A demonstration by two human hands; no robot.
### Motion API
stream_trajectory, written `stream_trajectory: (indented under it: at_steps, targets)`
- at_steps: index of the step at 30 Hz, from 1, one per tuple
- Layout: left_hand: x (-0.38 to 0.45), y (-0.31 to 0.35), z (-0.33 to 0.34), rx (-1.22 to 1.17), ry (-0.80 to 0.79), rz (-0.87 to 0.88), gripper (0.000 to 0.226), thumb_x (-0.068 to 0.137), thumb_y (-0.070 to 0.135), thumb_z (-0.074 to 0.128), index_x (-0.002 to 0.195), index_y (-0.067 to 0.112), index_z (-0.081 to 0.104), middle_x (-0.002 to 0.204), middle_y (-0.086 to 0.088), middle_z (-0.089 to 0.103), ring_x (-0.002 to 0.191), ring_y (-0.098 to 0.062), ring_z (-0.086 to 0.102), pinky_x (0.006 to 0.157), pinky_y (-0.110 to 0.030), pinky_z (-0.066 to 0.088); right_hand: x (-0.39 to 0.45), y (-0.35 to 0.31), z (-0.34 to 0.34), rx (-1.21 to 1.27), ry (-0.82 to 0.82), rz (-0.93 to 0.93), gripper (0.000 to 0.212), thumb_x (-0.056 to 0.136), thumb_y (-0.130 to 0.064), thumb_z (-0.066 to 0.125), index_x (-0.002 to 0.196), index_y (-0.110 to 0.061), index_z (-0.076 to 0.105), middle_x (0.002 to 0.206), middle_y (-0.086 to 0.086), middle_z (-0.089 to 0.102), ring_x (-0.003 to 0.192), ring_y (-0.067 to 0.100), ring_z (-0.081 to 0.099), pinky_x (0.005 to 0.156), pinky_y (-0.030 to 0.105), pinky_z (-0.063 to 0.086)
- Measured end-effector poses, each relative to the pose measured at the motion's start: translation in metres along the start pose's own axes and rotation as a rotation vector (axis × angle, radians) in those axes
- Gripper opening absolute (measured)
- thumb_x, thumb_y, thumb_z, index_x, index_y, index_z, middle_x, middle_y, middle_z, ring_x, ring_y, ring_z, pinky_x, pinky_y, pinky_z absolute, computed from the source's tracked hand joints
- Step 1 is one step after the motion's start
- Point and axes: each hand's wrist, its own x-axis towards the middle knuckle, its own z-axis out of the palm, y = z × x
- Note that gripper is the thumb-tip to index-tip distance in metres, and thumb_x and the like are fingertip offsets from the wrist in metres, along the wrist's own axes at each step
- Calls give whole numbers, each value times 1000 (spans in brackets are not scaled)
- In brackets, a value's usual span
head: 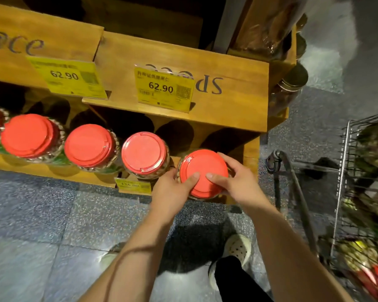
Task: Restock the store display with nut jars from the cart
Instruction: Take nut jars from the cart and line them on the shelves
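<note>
A clear nut jar with a red lid [205, 165] stands at the right end of the low wooden display shelf [42, 170]. My left hand [172, 190] grips its left side with the thumb lying on the lid. My right hand [234, 177] grips its right side, thumb also on the lid. Several more red-lidded jars stand in a row to its left, the nearest one [144, 152] almost touching it. The wire cart [345, 171] at the right edge holds more jars [358, 256], blurred.
Yellow price tags [164, 89] reading 62.90 hang on the wooden upper shelf front. Gold-lidded jars [292, 80] line the display's right side. The cart handle [297, 192] juts toward my right arm. My feet in pale shoes [236, 247] stand on the speckled floor.
</note>
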Motion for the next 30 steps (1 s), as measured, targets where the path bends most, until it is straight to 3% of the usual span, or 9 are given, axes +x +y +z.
stream_trajectory:
  at_steps: [4, 9, 14, 22, 24, 27, 30]
  targets:
    - [23, -13, 9, -12, 30, -49, 93, 52, 82, 65, 118, 16, 70, 102, 0, 77, 96, -23, 74, 90, -48, 59, 24, 11, 2, 27, -60, -8, 76, 83, -13, 82, 149, -26, 46, 124, -16, 57, 117, 16, 59, 92, 46, 60]
    - [36, -13, 10, 19, 45, -66, 72, 65, 69, 65, 114, 16, 72, 98, 1, 77, 94, -23, 72, 89, -48, 59, 42, 20, 4, 25, -98, -24, 71, 85, -5, 78, 147, -20, 47, 120, -18, 59, 108, 4, 61, 95, 39, 59]
    - [45, -16, 10, -12, 46, -36, 68, 69, 65, 68, 114, 14, 73, 92, 1, 78, 89, -19, 74, 88, -48, 60, 55, 18, 9, 1, -48, -17, 70, 79, -12, 85, 141, -23, 53, 120, -16, 61, 117, 13, 61, 101, 53, 54]
    - [48, -12, 3, -17, -8, -45, 87, 64, 80, 65, 122, 15, 68, 100, 1, 78, 96, -18, 73, 91, -45, 59, 59, 13, 12, -75, -48, -49, 79, 76, -35, 86, 146, -23, 51, 129, -15, 58, 129, 20, 55, 104, 51, 52]
    - [49, -10, 3, 24, -5, -40, 80, 67, 78, 66, 116, 15, 69, 96, 0, 77, 92, -18, 73, 88, -45, 60, 58, 11, 11, -79, -57, -52, 81, 72, -40, 84, 144, -25, 51, 130, -15, 58, 128, 19, 56, 104, 50, 52]
    - [47, -9, 1, 86, -23, -49, 48, 85, 63, 70, 102, 19, 71, 88, 2, 77, 87, -17, 73, 85, -40, 60, 60, 16, 10, -59, -68, -34, 78, 80, -27, 86, 147, -21, 48, 133, -9, 58, 130, 18, 55, 107, 50, 50]
    - [42, -5, -2, 140, -37, -48, 44, 92, 53, 68, 111, 15, 73, 93, 4, 77, 92, -17, 72, 87, -39, 59, 58, 15, 11, -21, -71, 6, 81, 83, -17, 84, 152, -18, 42, 138, -5, 55, 133, 19, 52, 110, 50, 47]
